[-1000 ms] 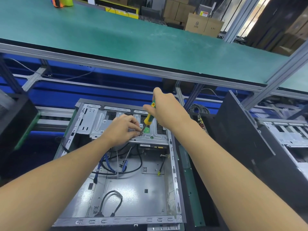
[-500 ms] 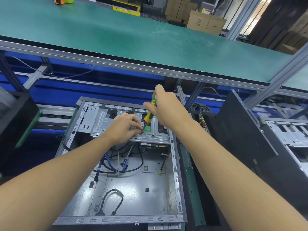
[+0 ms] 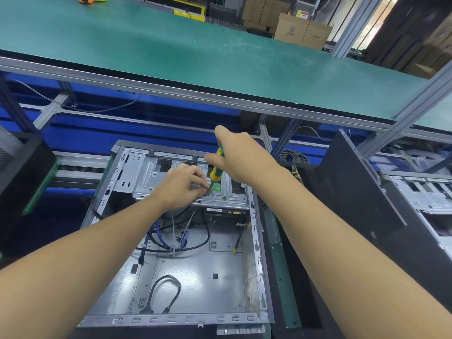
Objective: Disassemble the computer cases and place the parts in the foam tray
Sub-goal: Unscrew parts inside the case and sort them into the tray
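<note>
Head view. A green workbench on an aluminium frame spans the background, with cardboard boxes behind it. Below its front edge, under both forearms, lies an open computer case, its bare steel floor facing up. Loose cables, black and blue, lie in the case just below the left hand. A metal bracket crosses the far end of the case, directly beneath both hands. The right hand is curled round the yellow-and-green handle of a screwdriver, which stands nearly upright with its tip down on the bracket. The left hand rests on the bracket, thumb and forefinger pinched together round the screwdriver's shaft at the tip; whether they also hold a screw cannot be told. Right of the right forearm stands a black panel, and beyond it a second case.
</note>
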### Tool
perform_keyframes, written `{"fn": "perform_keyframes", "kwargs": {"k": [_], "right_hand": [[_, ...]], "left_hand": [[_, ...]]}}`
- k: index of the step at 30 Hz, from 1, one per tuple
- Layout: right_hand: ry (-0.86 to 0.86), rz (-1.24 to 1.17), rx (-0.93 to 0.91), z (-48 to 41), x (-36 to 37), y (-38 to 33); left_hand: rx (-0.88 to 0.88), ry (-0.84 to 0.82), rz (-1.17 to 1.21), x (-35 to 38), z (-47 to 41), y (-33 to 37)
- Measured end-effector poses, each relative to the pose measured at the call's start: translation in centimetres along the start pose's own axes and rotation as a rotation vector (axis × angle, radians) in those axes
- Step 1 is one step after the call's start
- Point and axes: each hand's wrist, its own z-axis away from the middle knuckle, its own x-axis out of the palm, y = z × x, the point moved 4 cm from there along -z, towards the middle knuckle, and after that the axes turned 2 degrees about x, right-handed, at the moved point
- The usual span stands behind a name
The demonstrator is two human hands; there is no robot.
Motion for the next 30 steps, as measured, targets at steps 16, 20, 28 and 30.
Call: {"fn": "perform_keyframes", "kwargs": {"k": [16,20,28,30], "right_hand": [[-0.076,0.065,0.094,0.3,-0.4,-0.5],[0.033,0.197,0.153,0.2,-0.4,-0.6],[-0.284,-0.092,0.053,0.5,-0.9,-0.7],[-0.2,-0.068,0.104,0.7,-0.5,-0.7]], "left_hand": [[0.042,0.012,-0.034,0.0,0.1,0.3],[0.033,0.003,-0.04,0.2,0.0,-0.1],[-0.003,0.036,0.021,0.2,-0.1,-0.2],[-0.008,0.029,0.031,0.2,-0.1,-0.2]]}}
